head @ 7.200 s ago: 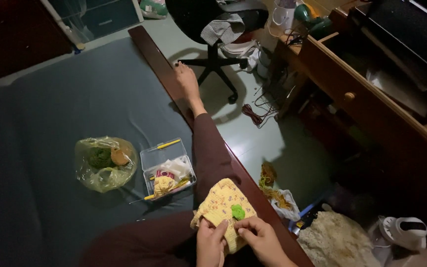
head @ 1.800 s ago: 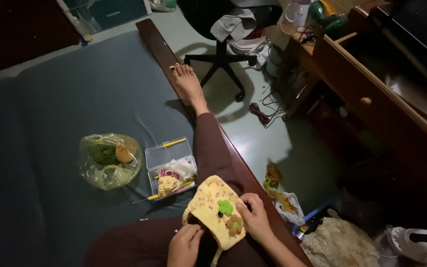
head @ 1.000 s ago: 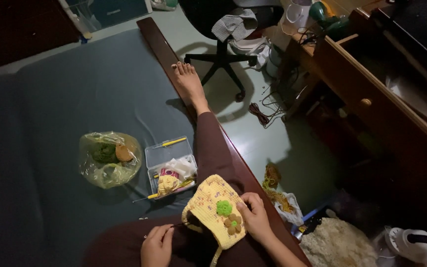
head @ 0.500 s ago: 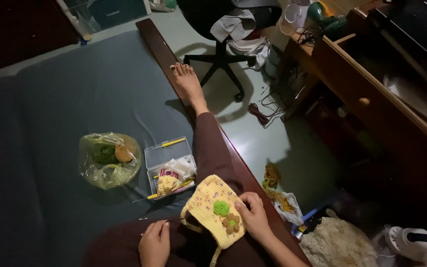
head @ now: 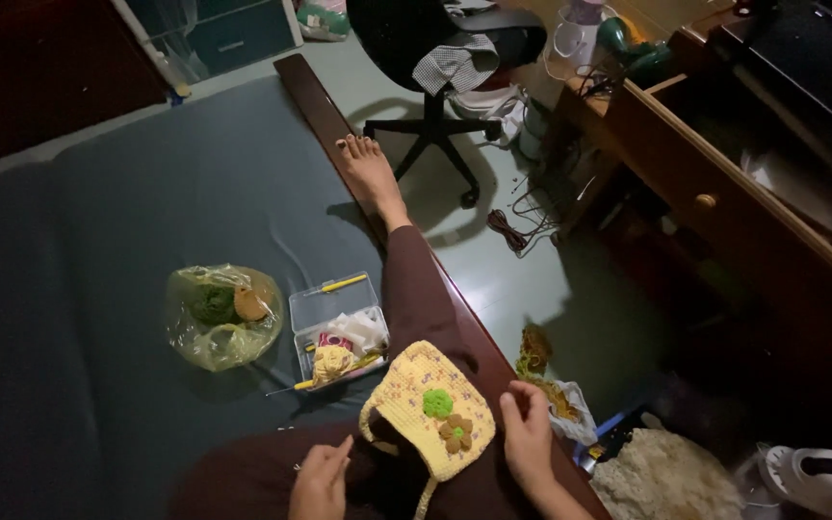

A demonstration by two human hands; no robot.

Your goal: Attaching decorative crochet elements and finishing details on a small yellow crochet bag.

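Yellow crocheted bag [head: 424, 412] on lap, long axis diagonal. Right hand [head: 529, 435] touches its right edge, fingers loosely spread. Left hand [head: 321, 476] lower left, apart, fingertips pinched; held item not discernible.

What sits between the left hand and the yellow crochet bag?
Nothing visible. The left hand hovers just left of the bag on the lap, with only the bag's strap and the dark trouser fabric in the gap. The right hand rests at the bag's right edge.
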